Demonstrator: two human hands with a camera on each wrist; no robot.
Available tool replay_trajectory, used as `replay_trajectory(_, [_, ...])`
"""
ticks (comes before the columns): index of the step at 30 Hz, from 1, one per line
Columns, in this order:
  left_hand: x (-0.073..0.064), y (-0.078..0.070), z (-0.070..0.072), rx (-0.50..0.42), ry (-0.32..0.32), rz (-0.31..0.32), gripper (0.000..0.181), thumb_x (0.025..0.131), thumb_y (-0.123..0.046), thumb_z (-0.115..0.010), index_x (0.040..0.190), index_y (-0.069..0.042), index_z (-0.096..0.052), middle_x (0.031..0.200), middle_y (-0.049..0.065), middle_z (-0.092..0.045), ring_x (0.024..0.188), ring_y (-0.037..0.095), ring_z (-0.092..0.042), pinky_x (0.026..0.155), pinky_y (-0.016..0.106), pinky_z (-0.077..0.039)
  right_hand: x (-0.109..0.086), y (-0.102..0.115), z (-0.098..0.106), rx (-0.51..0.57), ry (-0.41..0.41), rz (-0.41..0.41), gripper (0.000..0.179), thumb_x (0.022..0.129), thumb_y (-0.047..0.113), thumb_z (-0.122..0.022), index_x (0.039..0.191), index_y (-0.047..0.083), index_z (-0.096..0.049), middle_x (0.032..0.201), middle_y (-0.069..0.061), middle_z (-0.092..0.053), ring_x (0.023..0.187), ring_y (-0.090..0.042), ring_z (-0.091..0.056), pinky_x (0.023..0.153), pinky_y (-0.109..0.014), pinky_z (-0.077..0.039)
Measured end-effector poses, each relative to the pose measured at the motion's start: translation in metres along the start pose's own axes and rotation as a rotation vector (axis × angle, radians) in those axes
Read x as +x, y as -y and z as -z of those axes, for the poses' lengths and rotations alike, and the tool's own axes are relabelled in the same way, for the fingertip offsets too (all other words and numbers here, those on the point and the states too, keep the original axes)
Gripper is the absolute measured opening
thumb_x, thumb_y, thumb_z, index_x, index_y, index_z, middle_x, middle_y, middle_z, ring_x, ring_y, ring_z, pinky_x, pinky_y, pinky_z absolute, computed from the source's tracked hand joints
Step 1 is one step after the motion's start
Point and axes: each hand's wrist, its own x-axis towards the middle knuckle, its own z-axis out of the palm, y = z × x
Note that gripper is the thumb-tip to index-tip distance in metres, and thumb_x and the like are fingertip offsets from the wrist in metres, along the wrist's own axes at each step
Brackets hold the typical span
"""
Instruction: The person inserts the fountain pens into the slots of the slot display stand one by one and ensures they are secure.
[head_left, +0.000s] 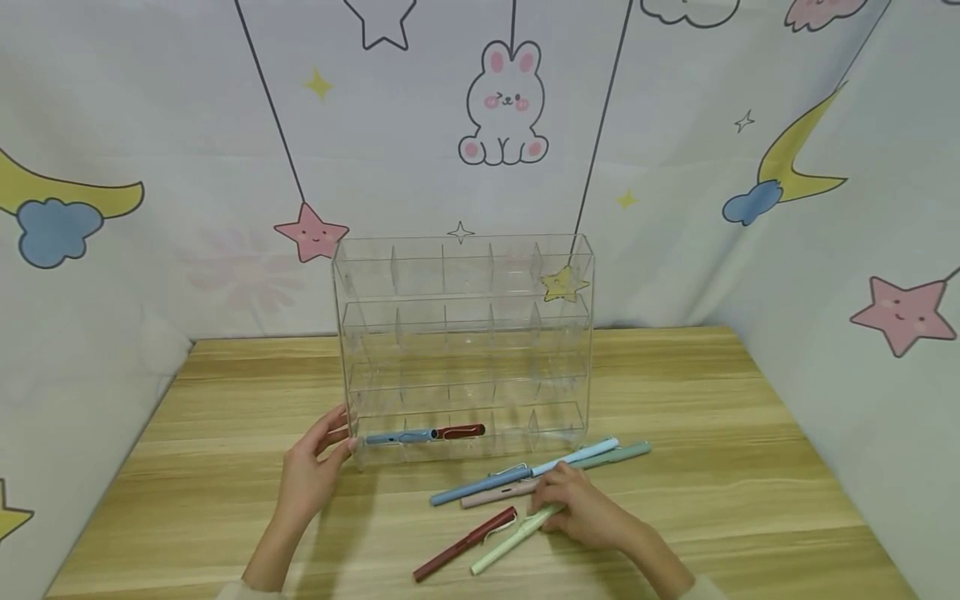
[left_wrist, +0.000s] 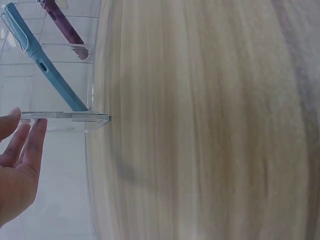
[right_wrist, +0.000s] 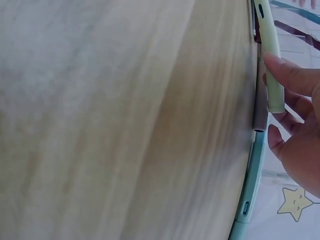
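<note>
A clear acrylic pen rack (head_left: 468, 333) with tiered, divided rows stands upright on the table. My left hand (head_left: 311, 462) grips its lower left side panel, thumb on one face and fingers on the other. In the bottom row lie a blue pen (left_wrist: 47, 65) and a dark red pen (head_left: 460, 432), end to end. My right hand (head_left: 573, 504) pinches a light green pen (right_wrist: 272, 60) near one end, between thumb and fingers. Just left of that pen lies another dark red pen (head_left: 465, 546) on the table.
Behind the right hand, a blue pen (head_left: 480, 486), a pale pink pen (head_left: 495, 493), a light blue pen (head_left: 577, 455) and a grey-green pen (head_left: 622, 453) lie overlapping in front of the rack. A printed white curtain (head_left: 225, 167) encloses the wooden table (head_left: 675, 383) at the back and sides.
</note>
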Motion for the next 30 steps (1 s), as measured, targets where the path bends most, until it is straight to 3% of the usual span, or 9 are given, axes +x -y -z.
replay_trajectory(8, [-0.001,-0.001,0.001,-0.012,0.014,0.006,0.049,0.082,0.009,-0.06,0.128,0.002,-0.047,0.116,0.022,-0.057,0.097,0.034,-0.057,0.07,0.012,-0.05,-0.002,0.0,0.015,0.004,-0.038,-0.005,0.019,0.074,0.009,-0.072,0.091,0.014,-0.067,0.094,0.011,-0.059,0.094,-0.011,-0.05,0.094,-0.046,-0.041])
replay_trajectory(11, [-0.001,-0.001,0.001,-0.015,0.015,0.008,0.049,0.082,0.009,-0.06,0.129,0.002,-0.048,0.117,0.022,-0.057,0.097,0.033,-0.057,0.069,0.013,-0.051,-0.003,0.001,0.025,0.034,-0.086,-0.033,0.02,0.075,0.006,-0.071,0.093,0.012,-0.066,0.094,0.011,-0.058,0.094,-0.013,-0.051,0.093,-0.045,-0.043])
replay_trajectory(16, [-0.001,-0.001,0.001,-0.012,0.018,0.007,0.049,0.083,0.008,-0.061,0.129,0.002,-0.047,0.117,0.021,-0.057,0.097,0.032,-0.057,0.069,0.013,-0.051,-0.001,0.003,0.041,0.047,-0.197,-0.062,0.02,0.075,0.0,-0.07,0.093,0.008,-0.065,0.094,0.007,-0.058,0.091,-0.014,-0.052,0.08,-0.03,-0.05])
replay_trajectory(30, [0.0,-0.001,0.001,-0.008,0.015,0.011,0.049,0.082,0.009,-0.061,0.128,0.002,-0.048,0.116,0.021,-0.057,0.096,0.029,-0.058,0.07,0.012,-0.05,0.014,0.011,0.052,-0.016,-0.423,-0.076,0.022,0.072,-0.008,-0.071,0.091,0.002,-0.065,0.089,0.0,-0.058,0.08,-0.016,-0.056,0.067,-0.027,-0.053])
